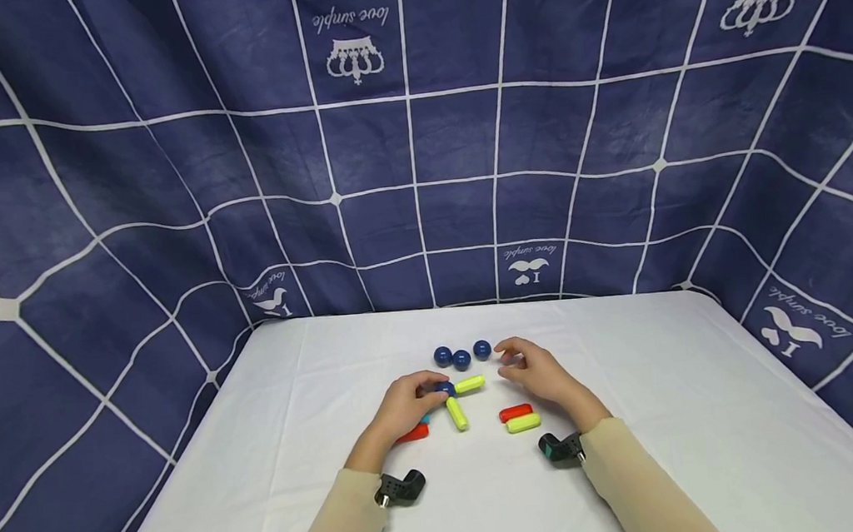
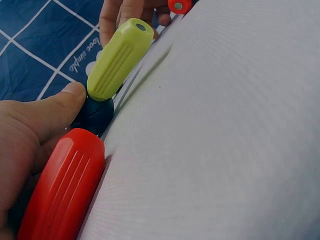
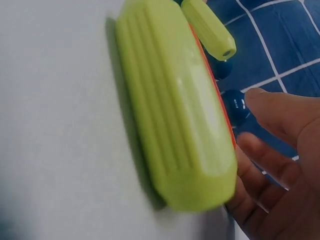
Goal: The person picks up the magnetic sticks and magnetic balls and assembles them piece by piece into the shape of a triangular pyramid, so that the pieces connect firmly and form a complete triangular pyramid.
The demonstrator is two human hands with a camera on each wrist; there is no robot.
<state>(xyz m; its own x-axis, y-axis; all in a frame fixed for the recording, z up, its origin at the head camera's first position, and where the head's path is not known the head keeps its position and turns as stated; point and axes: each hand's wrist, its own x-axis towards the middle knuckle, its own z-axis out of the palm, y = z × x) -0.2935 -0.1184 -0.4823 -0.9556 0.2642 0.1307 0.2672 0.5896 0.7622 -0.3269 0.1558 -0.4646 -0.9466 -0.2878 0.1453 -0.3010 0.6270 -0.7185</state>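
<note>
My left hand [image 1: 405, 401] pinches a dark blue ball [image 1: 445, 388] between thumb and fingers, low over the cloth. Two ribbed yellow-green building rods meet this ball: one rod [image 1: 469, 384] points right, the other rod [image 1: 456, 414] points toward me. Beside the left palm lie a red rod [image 1: 413, 433] and a light blue rod [image 1: 425, 419], both partly hidden by the hand. My right hand [image 1: 536, 370] holds nothing; its thumb and fingers are parted and loosely bent, just right of a blue ball [image 1: 481, 349].
Two more blue balls, a left ball [image 1: 443, 356] and a middle ball [image 1: 461, 360], sit at the back. Nearer me, a red rod [image 1: 516, 412] lies alongside a yellow-green rod [image 1: 523, 423]. White cloth covers the table [image 1: 629, 350]; a blue checked curtain [image 1: 454, 138] hangs behind.
</note>
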